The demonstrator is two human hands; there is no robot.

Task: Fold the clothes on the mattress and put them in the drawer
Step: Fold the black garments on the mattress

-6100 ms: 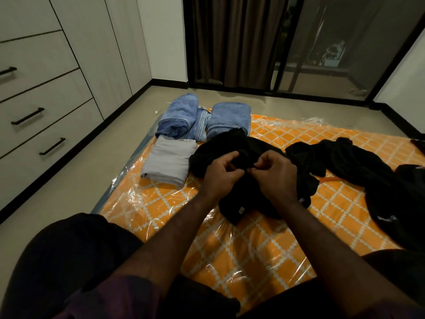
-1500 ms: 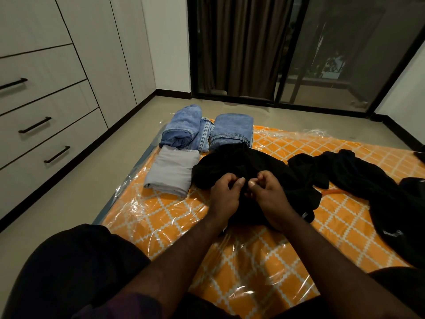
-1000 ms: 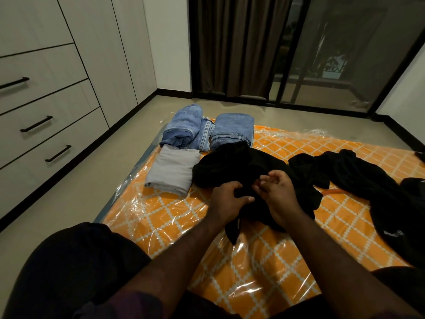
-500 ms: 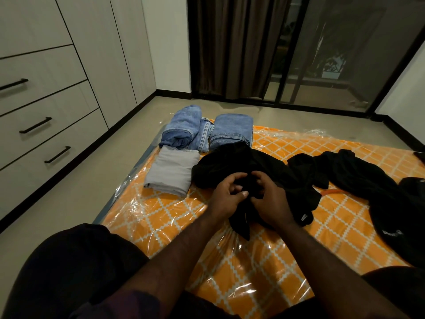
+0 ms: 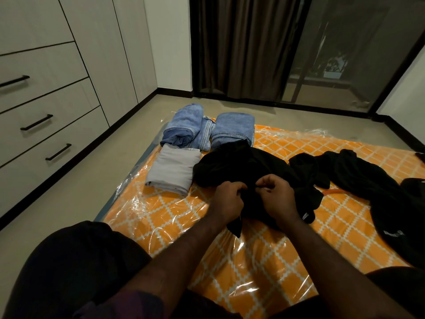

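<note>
While you sit at the edge of the orange, diamond-patterned mattress (image 5: 241, 270), which is wrapped in clear plastic and lies on a pale floor (image 5: 76, 199), your left hand (image 5: 226, 200) and right hand (image 5: 277, 199) both pinch a crumpled black garment (image 5: 243, 166) just in front of you, fingers curled into the cloth. Beside it to your left lies a folded grey garment (image 5: 171, 171); beyond that, folded blue jeans (image 5: 207, 128) sit at the mattress's far corner. More loose black clothes (image 5: 368, 180) sprawl to your right. Along the left wall stand pale drawers (image 5: 53, 107) with black handles, all closed. Ahead, a dark curtain (image 5: 243, 47) hangs beside a glass sliding door (image 5: 345, 54)
</note>
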